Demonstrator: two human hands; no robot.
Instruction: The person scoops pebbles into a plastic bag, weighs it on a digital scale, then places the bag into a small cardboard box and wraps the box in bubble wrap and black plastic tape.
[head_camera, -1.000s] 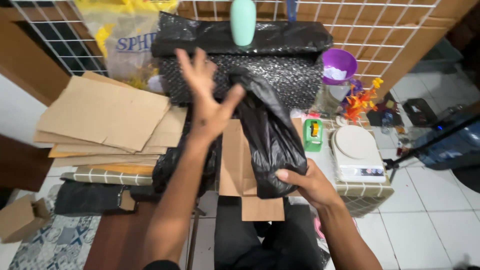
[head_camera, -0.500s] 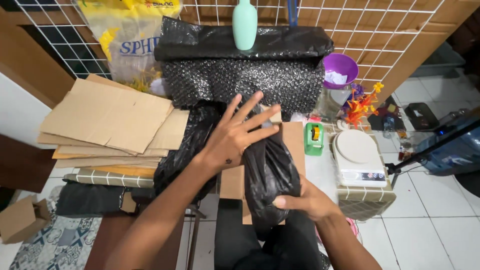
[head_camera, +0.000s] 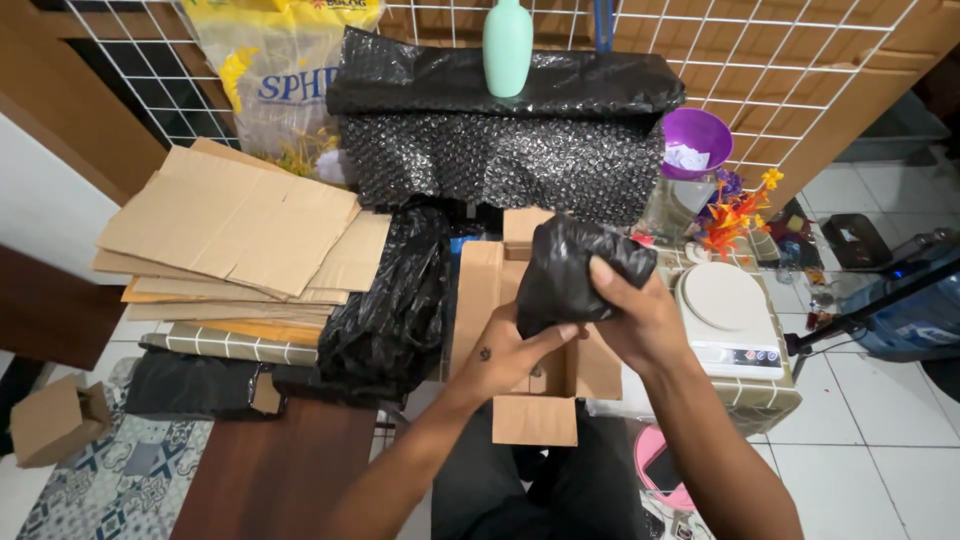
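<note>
Both my hands grip a black plastic-wrapped bundle (head_camera: 560, 268) above a small open cardboard box (head_camera: 482, 290). My left hand (head_camera: 510, 350) holds the bundle from below, with the thumb and fingers pinching its lower edge. My right hand (head_camera: 632, 308) clasps its right side, thumb on top. The bundle is bunched up tight and hangs just over the box's opening. The box's near flap (head_camera: 535, 420) lies folded towards me.
A loose black plastic bag (head_camera: 395, 300) lies left of the box, next to a stack of flat cardboard sheets (head_camera: 235, 235). Black bubble wrap (head_camera: 500, 160) stands behind, with a green bottle (head_camera: 507, 40) on top. A white scale (head_camera: 725, 310) and a purple bowl (head_camera: 695, 140) are at right.
My left hand came down from the air with spread fingers and closed under the black bundle. The loose bag has been gathered into a compact bundle held by both hands.
</note>
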